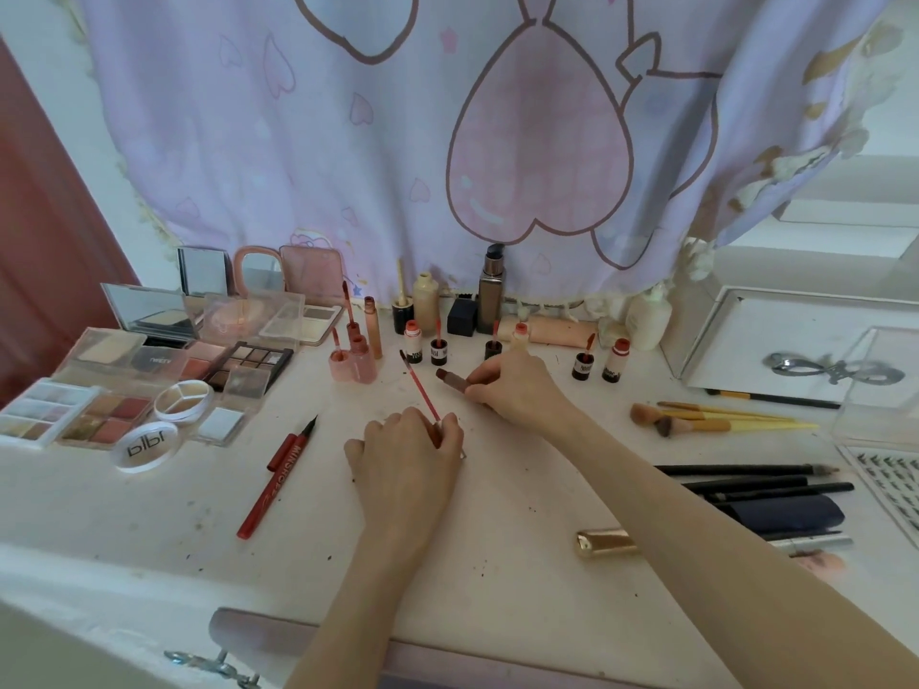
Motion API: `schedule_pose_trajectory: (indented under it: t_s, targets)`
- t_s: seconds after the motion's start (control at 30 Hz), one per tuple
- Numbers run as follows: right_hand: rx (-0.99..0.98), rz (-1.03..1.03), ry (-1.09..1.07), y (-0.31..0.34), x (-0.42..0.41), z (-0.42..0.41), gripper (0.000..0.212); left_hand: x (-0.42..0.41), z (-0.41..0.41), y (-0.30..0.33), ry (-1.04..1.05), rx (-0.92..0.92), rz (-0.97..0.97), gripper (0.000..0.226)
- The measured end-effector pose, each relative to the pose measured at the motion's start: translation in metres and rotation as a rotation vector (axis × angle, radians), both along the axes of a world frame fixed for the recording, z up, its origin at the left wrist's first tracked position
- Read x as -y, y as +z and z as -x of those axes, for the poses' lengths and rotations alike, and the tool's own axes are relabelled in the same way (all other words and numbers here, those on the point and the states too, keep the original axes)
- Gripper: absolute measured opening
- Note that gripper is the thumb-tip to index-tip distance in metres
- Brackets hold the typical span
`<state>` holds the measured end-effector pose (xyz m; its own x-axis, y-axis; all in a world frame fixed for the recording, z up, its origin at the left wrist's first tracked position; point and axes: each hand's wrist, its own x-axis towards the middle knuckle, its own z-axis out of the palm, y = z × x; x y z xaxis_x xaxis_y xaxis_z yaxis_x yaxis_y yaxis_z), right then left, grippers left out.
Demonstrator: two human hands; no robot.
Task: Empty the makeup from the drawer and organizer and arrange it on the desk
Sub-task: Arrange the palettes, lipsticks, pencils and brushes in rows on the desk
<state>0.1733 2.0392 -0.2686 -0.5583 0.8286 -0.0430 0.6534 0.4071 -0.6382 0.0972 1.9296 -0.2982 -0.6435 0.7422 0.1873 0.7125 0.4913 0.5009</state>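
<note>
Left hand (405,452): fingers curled around the cap end of a pink lip-gloss wand (420,390); the wand slants up and away from the fingers, its dark applicator tip pointing toward the far left. Hand rests on the white worktop (149,509).

Right hand (517,385): fingers and thumb pinch a brown lip-gloss tube (453,380), which lies nearly flat, its open end pointing left toward the wand tip. Tube and wand are apart, with a small gap between them.

Just beyond the right fingers: a row of small dark lip-tint bottles (438,351) with red applicators standing in them, and white-capped ones alongside. Behind that row, against the lilac curtain (348,141): a cream foundation bottle (425,301), a tall pump bottle (491,295) and a dark square jar (461,316).

Beyond and left of the left fingers: two pink gloss tubes (354,361) standing upright with wands in them. Further left: open eyeshadow palettes (248,364), compacts with mirrors raised, and a round white lid (144,447).

Near-left of the left fingers: a red eyeliner pen (276,482), uncapped and lying diagonally.

Right of the right forearm: yellow-handled brushes (716,420) lying flat, black pencils (746,470) and a gold tube (604,543) partly hidden by the arm. Far right: a clear organizer (795,340).
</note>
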Motion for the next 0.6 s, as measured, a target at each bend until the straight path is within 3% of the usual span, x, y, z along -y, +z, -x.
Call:
schedule_pose_trajectory:
  t_s: [0.3, 0.47, 0.6]
  targets:
    - [0.097, -0.071, 0.130, 0.000, -0.004, -0.003, 0.031, 0.009, 0.019, 0.012, -0.122, 0.147, -0.017, 0.028]
    - [0.181, -0.167, 0.118, -0.003, -0.007, -0.031, 0.028, 0.015, 0.045, 0.024, -0.181, 0.058, 0.044, 0.029]
    - [0.181, -0.124, 0.084, -0.003, -0.013, -0.046, 0.028, 0.016, 0.050, 0.023, -0.229, -0.009, 0.158, 0.027]
